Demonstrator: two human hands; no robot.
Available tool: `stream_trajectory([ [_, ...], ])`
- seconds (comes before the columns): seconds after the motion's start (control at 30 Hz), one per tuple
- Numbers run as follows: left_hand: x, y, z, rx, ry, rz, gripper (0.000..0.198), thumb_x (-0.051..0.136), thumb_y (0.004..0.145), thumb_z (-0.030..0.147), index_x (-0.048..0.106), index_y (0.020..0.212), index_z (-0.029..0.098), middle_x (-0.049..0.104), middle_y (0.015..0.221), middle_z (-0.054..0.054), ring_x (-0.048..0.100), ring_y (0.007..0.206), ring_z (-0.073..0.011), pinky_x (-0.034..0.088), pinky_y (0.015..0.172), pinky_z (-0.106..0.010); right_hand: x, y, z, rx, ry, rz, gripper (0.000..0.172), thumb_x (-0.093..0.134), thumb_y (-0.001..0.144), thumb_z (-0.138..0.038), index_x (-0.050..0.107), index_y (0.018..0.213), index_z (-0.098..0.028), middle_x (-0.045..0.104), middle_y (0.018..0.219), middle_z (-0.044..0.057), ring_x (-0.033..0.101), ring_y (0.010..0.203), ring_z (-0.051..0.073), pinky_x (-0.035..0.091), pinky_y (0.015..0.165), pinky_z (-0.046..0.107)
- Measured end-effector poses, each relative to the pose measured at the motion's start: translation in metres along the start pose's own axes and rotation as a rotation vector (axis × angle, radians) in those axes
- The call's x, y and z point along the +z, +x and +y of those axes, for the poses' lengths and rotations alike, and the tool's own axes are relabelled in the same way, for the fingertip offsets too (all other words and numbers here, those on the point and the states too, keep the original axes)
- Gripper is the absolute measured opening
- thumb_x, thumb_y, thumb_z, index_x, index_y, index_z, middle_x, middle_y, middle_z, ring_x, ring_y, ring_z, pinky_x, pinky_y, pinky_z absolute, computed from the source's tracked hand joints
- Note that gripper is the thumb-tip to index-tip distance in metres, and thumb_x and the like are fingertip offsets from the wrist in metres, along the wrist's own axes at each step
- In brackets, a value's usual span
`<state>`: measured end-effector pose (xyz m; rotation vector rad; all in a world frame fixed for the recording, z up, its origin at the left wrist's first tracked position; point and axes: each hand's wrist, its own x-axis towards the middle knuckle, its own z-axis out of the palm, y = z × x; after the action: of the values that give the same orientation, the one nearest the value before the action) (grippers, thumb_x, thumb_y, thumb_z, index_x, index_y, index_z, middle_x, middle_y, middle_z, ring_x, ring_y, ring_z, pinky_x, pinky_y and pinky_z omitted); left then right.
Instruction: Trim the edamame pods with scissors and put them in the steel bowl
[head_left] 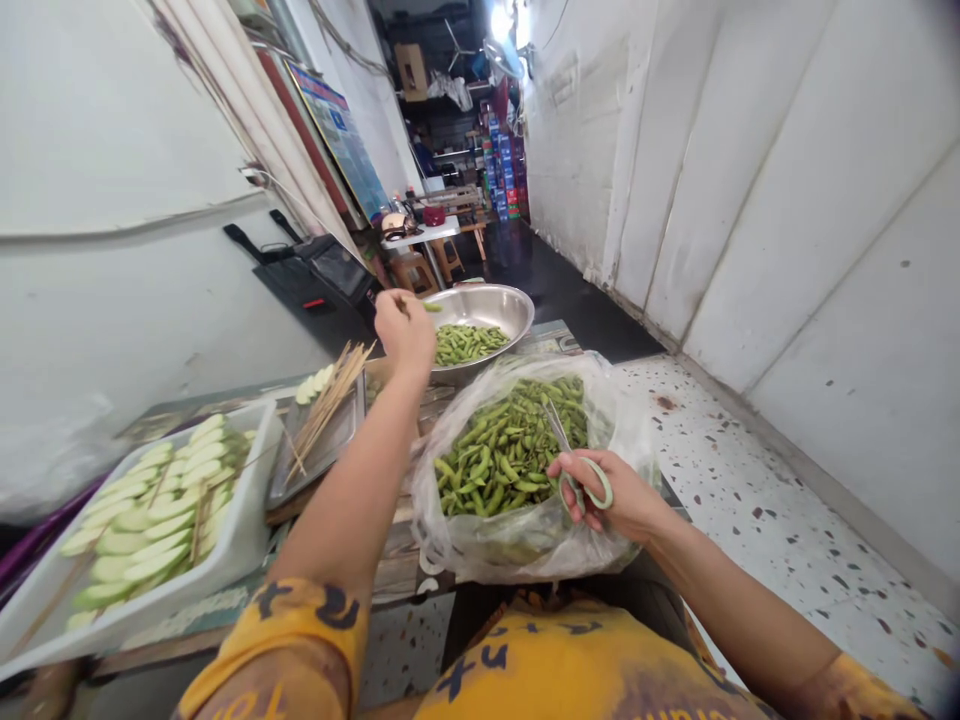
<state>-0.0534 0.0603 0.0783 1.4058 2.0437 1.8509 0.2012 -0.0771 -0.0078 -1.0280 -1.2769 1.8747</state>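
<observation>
My left hand (405, 325) is raised at the near left rim of a steel bowl (514, 305), its fingers closed on a green soybean pod (432, 307). More cut pods (469, 343) lie in the bottom of that bowl. In my right hand (600, 490) is a pair of scissors (596, 485) with pale green handles, its blades pointing up and away over the pods. Below the blades sits a clear plastic bag (450, 535), opened wide and filled with soybean pods (502, 450).
To the left, a white tray (259, 425) holds skewered pale green slices (161, 500). Beside it, bamboo skewers (330, 400) lie across a metal tray (349, 425). A white wall (712, 180) runs along the right. Farther back stands a small table (442, 230) with stools.
</observation>
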Motion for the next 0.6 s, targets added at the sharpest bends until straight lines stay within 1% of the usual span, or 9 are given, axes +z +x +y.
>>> stream_trajectory([
  [0.03, 0.001, 0.013, -0.001, 0.045, 0.167, -0.046, 0.018, 0.045, 0.080, 0.018, 0.052, 0.096, 0.014, 0.060, 0.101, -0.011, 0.057, 0.089, -0.0181, 0.045, 0.077, -0.028, -0.001, -0.001, 0.000, 0.007, 0.001, -0.009, 0.044, 0.060, 0.075, -0.056, 0.058, 0.081, -0.013, 0.052, 0.051, -0.004, 0.047, 0.037, 0.007, 0.028, 0.027, 0.014],
  [0.07, 0.002, 0.020, -0.001, 0.081, 0.325, -0.136, 0.023, 0.050, 0.077, 0.019, 0.053, 0.098, 0.012, 0.060, 0.105, -0.014, 0.056, 0.096, -0.0218, 0.043, 0.083, -0.032, -0.002, -0.001, 0.000, 0.013, 0.004, -0.016, 0.043, 0.060, 0.076, -0.056, 0.058, 0.082, -0.013, 0.052, 0.051, -0.003, 0.048, 0.038, 0.008, 0.028, 0.027, 0.014],
  [0.13, 0.001, 0.019, 0.001, 0.179, 0.554, -0.343, 0.033, 0.059, 0.069, 0.021, 0.057, 0.100, 0.009, 0.058, 0.110, -0.018, 0.054, 0.103, -0.0282, 0.040, 0.089, -0.037, -0.004, -0.001, 0.001, 0.011, 0.016, -0.018, 0.042, 0.060, 0.077, -0.055, 0.059, 0.083, -0.013, 0.052, 0.052, -0.003, 0.048, 0.039, 0.008, 0.029, 0.028, 0.014],
  [0.23, -0.003, -0.017, 0.001, 0.366, 0.617, -0.611, 0.025, 0.057, 0.072, 0.025, 0.065, 0.091, 0.011, 0.064, 0.101, -0.016, 0.057, 0.097, -0.0276, 0.040, 0.088, -0.035, -0.004, 0.001, 0.002, 0.001, 0.021, -0.010, 0.043, 0.059, 0.077, -0.055, 0.059, 0.083, -0.013, 0.052, 0.053, -0.003, 0.049, 0.040, 0.008, 0.030, 0.028, 0.015],
  [0.3, -0.006, -0.050, -0.004, 0.360, 0.590, -0.879, 0.016, 0.057, 0.072, 0.026, 0.068, 0.074, 0.015, 0.067, 0.080, -0.011, 0.061, 0.082, -0.0243, 0.042, 0.080, -0.031, -0.003, 0.003, 0.002, 0.008, 0.010, -0.014, 0.043, 0.060, 0.076, -0.055, 0.060, 0.082, -0.013, 0.053, 0.052, -0.003, 0.049, 0.039, 0.008, 0.030, 0.028, 0.015],
  [0.33, -0.006, -0.066, -0.009, 0.330, 0.601, -0.951, 0.012, 0.060, 0.069, 0.026, 0.067, 0.066, 0.017, 0.066, 0.073, -0.010, 0.061, 0.078, -0.0242, 0.043, 0.077, -0.030, -0.001, 0.004, 0.002, 0.012, 0.002, -0.020, 0.042, 0.060, 0.076, -0.055, 0.060, 0.082, -0.013, 0.053, 0.052, -0.003, 0.049, 0.039, 0.008, 0.029, 0.028, 0.015],
  [0.4, -0.005, -0.090, -0.021, 0.281, 0.631, -0.980, 0.009, 0.065, 0.063, 0.021, 0.063, 0.055, 0.018, 0.063, 0.065, -0.010, 0.062, 0.076, -0.0256, 0.043, 0.073, -0.030, 0.001, 0.005, 0.002, 0.014, -0.015, -0.031, 0.041, 0.061, 0.077, -0.053, 0.060, 0.082, -0.012, 0.053, 0.052, -0.003, 0.049, 0.039, 0.008, 0.029, 0.027, 0.015],
  [0.47, -0.004, -0.105, -0.031, 0.257, 0.642, -0.948, 0.011, 0.066, 0.060, 0.016, 0.059, 0.051, 0.017, 0.063, 0.062, -0.011, 0.062, 0.077, -0.0266, 0.043, 0.072, -0.030, 0.003, 0.006, 0.003, 0.013, -0.031, -0.029, 0.041, 0.061, 0.077, -0.052, 0.061, 0.082, -0.012, 0.053, 0.053, -0.003, 0.049, 0.039, 0.008, 0.029, 0.027, 0.015],
  [0.6, -0.004, -0.112, -0.039, 0.246, 0.610, -0.930, 0.011, 0.062, 0.062, 0.013, 0.059, 0.051, 0.016, 0.064, 0.064, -0.013, 0.062, 0.077, -0.0265, 0.043, 0.073, -0.031, 0.004, 0.005, 0.003, 0.026, -0.046, -0.016, 0.044, 0.062, 0.075, -0.055, 0.060, 0.083, -0.012, 0.053, 0.052, -0.003, 0.048, 0.037, 0.007, 0.029, 0.027, 0.015],
])
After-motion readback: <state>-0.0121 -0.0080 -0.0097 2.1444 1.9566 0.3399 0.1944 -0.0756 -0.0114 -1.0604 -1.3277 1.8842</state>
